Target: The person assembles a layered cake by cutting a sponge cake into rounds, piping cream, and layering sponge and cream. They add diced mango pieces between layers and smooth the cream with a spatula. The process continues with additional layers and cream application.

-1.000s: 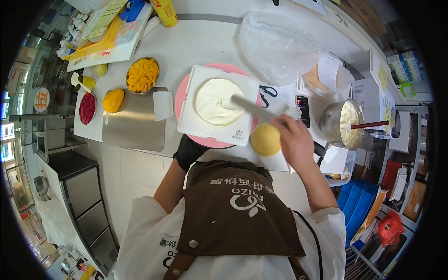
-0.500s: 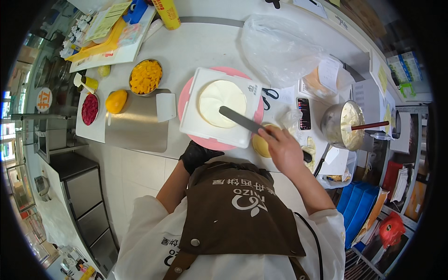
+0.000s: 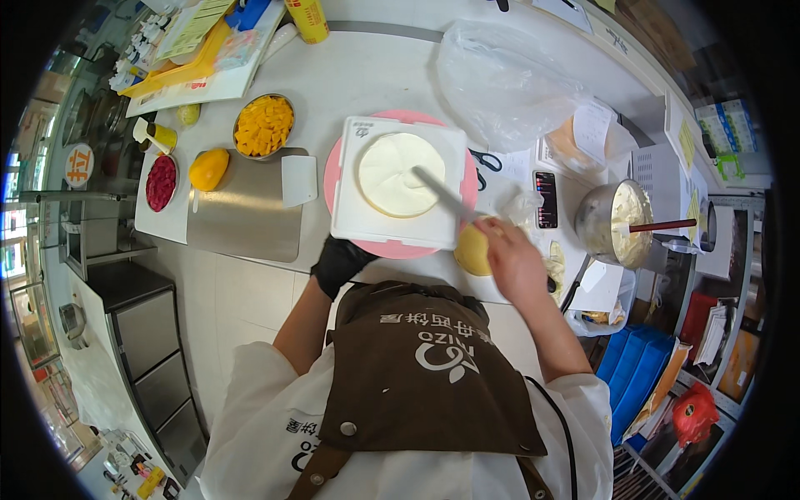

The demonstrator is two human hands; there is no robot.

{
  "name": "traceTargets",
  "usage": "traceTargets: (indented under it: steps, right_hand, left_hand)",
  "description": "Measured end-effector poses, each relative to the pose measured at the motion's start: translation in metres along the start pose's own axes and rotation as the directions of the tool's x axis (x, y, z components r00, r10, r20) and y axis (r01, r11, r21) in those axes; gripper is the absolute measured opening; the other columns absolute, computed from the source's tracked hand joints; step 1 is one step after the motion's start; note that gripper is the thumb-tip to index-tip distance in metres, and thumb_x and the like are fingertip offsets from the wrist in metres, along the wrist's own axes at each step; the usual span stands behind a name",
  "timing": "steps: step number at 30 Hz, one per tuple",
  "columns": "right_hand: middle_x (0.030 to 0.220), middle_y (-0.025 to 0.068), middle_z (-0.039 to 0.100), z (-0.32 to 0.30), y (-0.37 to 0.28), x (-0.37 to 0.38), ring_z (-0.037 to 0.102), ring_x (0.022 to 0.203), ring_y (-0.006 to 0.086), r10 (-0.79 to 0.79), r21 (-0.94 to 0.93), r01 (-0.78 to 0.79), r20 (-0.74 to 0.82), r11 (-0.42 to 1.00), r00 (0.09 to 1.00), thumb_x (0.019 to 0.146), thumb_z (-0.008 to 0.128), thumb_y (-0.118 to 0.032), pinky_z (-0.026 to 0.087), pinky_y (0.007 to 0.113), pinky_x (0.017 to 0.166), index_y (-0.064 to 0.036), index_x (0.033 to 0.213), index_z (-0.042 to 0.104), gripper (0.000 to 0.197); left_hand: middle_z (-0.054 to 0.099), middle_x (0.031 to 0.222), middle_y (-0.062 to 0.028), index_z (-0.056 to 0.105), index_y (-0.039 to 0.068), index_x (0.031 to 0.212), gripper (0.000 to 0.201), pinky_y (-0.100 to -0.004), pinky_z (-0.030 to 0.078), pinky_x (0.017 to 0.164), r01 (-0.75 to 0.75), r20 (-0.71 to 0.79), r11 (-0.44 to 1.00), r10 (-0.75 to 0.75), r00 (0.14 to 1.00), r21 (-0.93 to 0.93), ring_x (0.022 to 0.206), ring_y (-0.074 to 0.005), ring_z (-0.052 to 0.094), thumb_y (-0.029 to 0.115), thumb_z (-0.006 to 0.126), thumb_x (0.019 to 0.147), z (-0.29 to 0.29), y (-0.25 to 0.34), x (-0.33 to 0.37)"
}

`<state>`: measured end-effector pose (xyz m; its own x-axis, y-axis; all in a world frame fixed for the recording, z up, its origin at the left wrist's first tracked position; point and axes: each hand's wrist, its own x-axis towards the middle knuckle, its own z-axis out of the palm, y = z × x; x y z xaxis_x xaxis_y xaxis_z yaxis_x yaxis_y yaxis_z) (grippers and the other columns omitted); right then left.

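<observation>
Head view, looking down on a white worktop [image 3: 367, 75]. The bare right hand [image 3: 512, 258] is closed around the handle of a long flat metal palette knife [image 3: 442, 193], whose blade reaches up and left so that its tip lies on the round cake layer covered in white cream [image 3: 398, 172]. That cake sits centred on a square white cake board [image 3: 367, 225], which rests on a round pink turntable [image 3: 392, 248] at the near edge of the worktop. The left hand in a black glove [image 3: 337, 265] sits at the turntable's lower left rim, fingers curled against it; whether it grips cannot be told. Just beside the right hand lies a pale yellow round sponge layer [image 3: 472, 250]. To the right stands a steel mixing bowl of white cream [image 3: 612, 223] with a red-handled tool [image 3: 662, 225] resting in it, and a small digital scale [image 3: 546, 200] lies between bowl and board. Black-handled scissors [image 3: 483, 162] lie near the board's right edge. To the left: a grey rectangular cutting mat [image 3: 246, 218] bearing a white plastic scraper [image 3: 298, 180], a whole yellow mango [image 3: 208, 168], a metal bowl of diced mango [image 3: 263, 125] and a dish of red fruit [image 3: 161, 182]. A crumpled clear plastic bag [image 3: 508, 79] lies behind the cake.
</observation>
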<state>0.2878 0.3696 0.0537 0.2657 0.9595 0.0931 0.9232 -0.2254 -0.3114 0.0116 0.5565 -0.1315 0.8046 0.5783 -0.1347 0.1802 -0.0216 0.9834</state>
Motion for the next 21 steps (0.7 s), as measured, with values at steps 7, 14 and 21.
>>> traceTargets:
  steps: [7, 14, 21]
  right_hand:
    - [0.121, 0.0059, 0.067, -0.005, 0.005, 0.008, 0.065, 0.094, 0.0282, 0.015, -0.081, -0.022, -0.084, 0.996, 0.996, 0.075, 0.07, 0.002, 0.056, 0.038, 0.082, -0.0115, 0.128, 0.069, 0.055]
    - [0.119, 0.0065, 0.066, 0.003, 0.004, 0.005, 0.065, 0.097, 0.0286, 0.035, -0.072, -0.045, -0.134, 0.996, 0.99, 0.078, 0.066, 0.003, 0.055, 0.041, 0.084, -0.0131, 0.126, 0.07, 0.051]
    - [0.124, 0.0097, 0.066, 0.024, -0.021, -0.005, 0.067, 0.103, 0.0302, -0.055, 0.092, 0.055, -0.005, 0.994, 0.998, 0.077, 0.067, 0.004, 0.057, 0.042, 0.085, -0.0137, 0.129, 0.07, 0.055]
  left_hand:
    - [0.052, 0.153, -0.0129, 0.041, 0.006, 0.154, 0.065, -0.0481, 0.033, 0.123, 0.047, 0.036, 0.04, -0.242, 0.97, -0.998, 0.144, -0.0299, 0.046, 0.048, 0.052, 0.106, -0.012, -0.051, 0.007]
    - [0.061, 0.141, -0.0128, 0.05, 0.003, 0.146, 0.052, -0.0415, 0.047, 0.11, 0.086, -0.002, 0.613, -0.141, 0.99, -0.785, 0.131, -0.0241, 0.058, 0.022, 0.065, 0.1, -0.018, -0.005, -0.003]
    - [0.068, 0.131, -0.0122, 0.056, 0.002, 0.138, 0.052, -0.0385, 0.054, 0.102, -0.005, -0.087, 0.996, 0.014, 0.996, 0.094, 0.121, -0.0219, 0.065, 0.015, 0.077, 0.093, 0.015, 0.013, 0.003]
